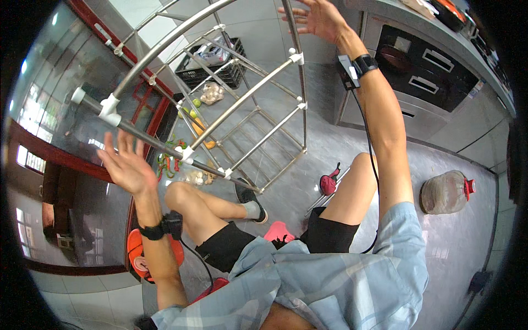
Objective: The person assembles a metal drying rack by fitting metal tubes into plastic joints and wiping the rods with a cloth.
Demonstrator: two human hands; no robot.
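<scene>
Commercial kitchen, steel counter with drawers (423, 71), metal rack (242, 110), crate of produce (212, 63), tiled floor

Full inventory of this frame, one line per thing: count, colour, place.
metal rack: one, silver tubes with white joints, tipped on the floor at centre
crate: one, black, on the floor behind the rack, bags inside
produce: several pieces, green, orange and red, on the floor under the rack
water jug: one, clear with red cap, lying on the floor at right
cabinet: one, steel with dark drawer fronts, upper right
red bag: one, on the floor by the right knee
left hand: open, empty, next to a rack tube, black wrist strap
right hand: open, empty, raised near the rack's top, black wrist strap
</scene>
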